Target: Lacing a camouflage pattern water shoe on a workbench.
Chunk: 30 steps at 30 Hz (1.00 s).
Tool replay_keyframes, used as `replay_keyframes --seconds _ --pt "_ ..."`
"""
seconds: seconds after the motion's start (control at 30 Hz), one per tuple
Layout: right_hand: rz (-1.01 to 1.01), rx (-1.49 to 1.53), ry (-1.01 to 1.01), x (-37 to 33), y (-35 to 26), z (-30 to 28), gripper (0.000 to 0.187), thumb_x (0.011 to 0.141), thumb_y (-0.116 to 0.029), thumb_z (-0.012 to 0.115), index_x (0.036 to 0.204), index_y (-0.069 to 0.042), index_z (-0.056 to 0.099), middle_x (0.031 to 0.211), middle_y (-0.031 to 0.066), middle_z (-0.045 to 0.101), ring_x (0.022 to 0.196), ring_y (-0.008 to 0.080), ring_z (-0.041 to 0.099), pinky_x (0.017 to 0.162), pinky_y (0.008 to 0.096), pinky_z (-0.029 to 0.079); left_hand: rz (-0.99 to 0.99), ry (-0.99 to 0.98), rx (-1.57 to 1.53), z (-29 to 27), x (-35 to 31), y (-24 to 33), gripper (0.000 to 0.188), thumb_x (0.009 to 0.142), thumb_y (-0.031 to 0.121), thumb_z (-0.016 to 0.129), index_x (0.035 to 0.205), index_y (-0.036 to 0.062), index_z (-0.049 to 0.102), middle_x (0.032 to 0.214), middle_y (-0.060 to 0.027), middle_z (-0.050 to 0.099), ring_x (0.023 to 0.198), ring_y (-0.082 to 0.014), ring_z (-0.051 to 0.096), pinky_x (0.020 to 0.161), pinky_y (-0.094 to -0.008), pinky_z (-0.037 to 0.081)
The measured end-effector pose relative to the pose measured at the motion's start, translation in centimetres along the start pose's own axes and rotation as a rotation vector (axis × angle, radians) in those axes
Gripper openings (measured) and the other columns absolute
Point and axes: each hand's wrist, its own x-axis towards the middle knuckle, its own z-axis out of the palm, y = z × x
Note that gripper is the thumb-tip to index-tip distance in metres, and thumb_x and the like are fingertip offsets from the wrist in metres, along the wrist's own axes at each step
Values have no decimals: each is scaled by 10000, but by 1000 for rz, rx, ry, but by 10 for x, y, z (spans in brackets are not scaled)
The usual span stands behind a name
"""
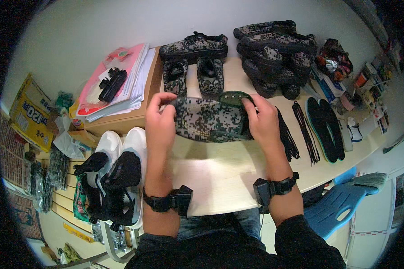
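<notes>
Both hands hold a camouflage shoe upper stretched out above the table. It is limp, with no sole showing, and a dark green flap with a row of small holes stands up at its right end. My left hand pinches the left end between thumb and fingers. The right end is gripped by my right hand, its thumb on the green flap. Just beyond the upper stand two camouflage shoes, openings up. To the right of my right hand lie black shoelaces and a pair of black insoles.
More camouflage shoes are piled against the wall. On the left, papers and a black device top a cardboard box. White-and-black shoes sit near my left forearm. A blue plastic chair stands at the lower right.
</notes>
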Motion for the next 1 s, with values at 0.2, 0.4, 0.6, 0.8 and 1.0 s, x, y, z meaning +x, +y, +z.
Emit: replay_keyframes --seconds 0.2,0.4,0.6,0.8,1.0 --pt "-209 -132 -132 -2 -8 0 104 786 -85 628 875 -34 646 908 107 596 868 295 569 749 395 465 -93 -172 775 5 -6 -10 242 832 158 517 977 -10 612 857 -194 633 768 -298 622 723 -373 475" --pt "-192 -31 -292 -4 -11 -8 131 742 23 591 843 -26 659 953 97 594 935 281 578 815 361 479 -16 -518 408 20 -8 -13 369 823 262 666 1080 5 605 1061 -148 639 998 -244 613 872 -318 459" --pt "207 -225 59 13 29 -56 180 798 -43 560 952 -14 650 934 153 643 844 307 633 759 375 500 245 -597 518 25 -13 -24 317 746 141 721 1032 43 625 1053 -124 629 996 -278 601 876 -332 462" --pt "587 -588 -251 5 100 -53 240 790 -213 670 959 -44 656 952 183 656 913 345 631 805 419 495 261 -588 543 29 -13 -27 284 743 140 714 1000 54 630 1017 -121 626 960 -292 601 852 -343 468" --pt "577 -543 -24 9 104 -55 201 828 -208 605 974 -84 665 975 181 654 913 366 622 781 444 496 255 -579 506 28 -14 -25 242 742 134 695 952 32 632 973 -155 620 947 -331 575 849 -385 456"
